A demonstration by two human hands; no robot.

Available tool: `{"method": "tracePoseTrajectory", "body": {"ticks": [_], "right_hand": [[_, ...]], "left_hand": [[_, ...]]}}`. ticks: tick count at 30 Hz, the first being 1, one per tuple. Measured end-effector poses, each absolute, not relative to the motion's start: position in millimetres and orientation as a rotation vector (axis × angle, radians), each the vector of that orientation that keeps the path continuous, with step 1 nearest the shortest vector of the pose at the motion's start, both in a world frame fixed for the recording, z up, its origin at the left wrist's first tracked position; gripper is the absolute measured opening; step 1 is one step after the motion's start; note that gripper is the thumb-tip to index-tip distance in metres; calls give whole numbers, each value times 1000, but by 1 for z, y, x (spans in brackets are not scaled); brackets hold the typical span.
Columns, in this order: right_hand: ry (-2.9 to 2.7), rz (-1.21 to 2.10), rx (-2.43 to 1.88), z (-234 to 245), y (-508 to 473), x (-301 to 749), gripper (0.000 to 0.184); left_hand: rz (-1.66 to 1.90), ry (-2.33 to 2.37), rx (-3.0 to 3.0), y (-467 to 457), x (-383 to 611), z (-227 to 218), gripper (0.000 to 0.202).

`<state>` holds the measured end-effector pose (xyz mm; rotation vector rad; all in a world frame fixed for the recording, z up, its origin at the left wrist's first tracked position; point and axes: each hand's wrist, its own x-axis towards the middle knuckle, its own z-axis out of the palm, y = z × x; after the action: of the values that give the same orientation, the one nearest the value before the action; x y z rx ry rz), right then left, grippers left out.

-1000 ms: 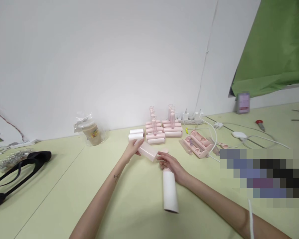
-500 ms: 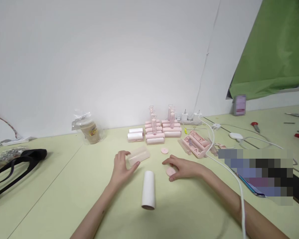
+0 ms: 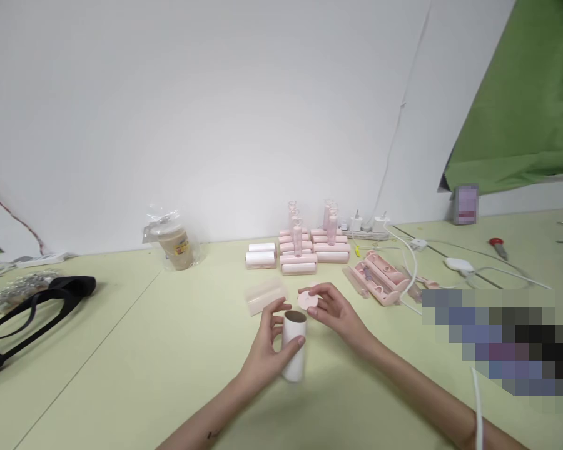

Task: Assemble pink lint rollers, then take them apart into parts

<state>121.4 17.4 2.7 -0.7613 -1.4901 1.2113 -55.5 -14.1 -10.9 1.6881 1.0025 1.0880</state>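
My left hand (image 3: 273, 350) is closed round a white paper roll (image 3: 294, 359), thumb across its near side. The roll stands nearly upright, its hollow brown core opening facing up. Between the thumb and fingers of my right hand (image 3: 331, 307) is a thin pink disc (image 3: 306, 300), held just above and beyond the roll's open end, apart from it. A clear plastic cover (image 3: 265, 295) lies on the table beyond my left hand.
At the wall stand pink lint rollers (image 3: 299, 265) with small bottles, and two white rolls (image 3: 261, 259) beside them. An opened pink case (image 3: 380, 278) and white cables lie right. A bagged drink cup (image 3: 177, 247) and black strap (image 3: 70, 287) are left.
My left hand has left the clear cover and taken hold of the white roll, tipping it upright. My right hand has lifted the pink disc and brought it left toward the roll.
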Motion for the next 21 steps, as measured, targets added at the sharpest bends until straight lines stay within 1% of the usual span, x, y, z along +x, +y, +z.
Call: {"method": "tracePoseTrajectory", "body": {"ticks": [2,5,7,11,13,16,19,21], "right_hand": [[-1499,1236,-719,1,8,115,16],[-1639,1174,-742,-3,-1,111,14],[-1751,1088,-769,-4,-5,111,18],[-1952,822,-693,-2,-6,110,24],[-1974,717,-666,-2,-7,110,27],[-1912,730,-715,-1,-8,107,27],[-1796,839,-783,0,-11,104,15],[-1747,894,-806,1,-12,102,11]], "left_hand": [[1168,940,1742,-17,-53,-11,54],[1188,888,1796,-19,-52,-15,56],[1203,859,1813,-18,-53,-19,56],[1268,787,1913,-13,-55,-25,41],[1272,785,1950,-12,-56,-27,37],[1214,829,2001,-12,-56,-26,41],[1182,865,2036,-13,-56,-26,50],[1221,821,2058,-12,-56,-27,55]]}}
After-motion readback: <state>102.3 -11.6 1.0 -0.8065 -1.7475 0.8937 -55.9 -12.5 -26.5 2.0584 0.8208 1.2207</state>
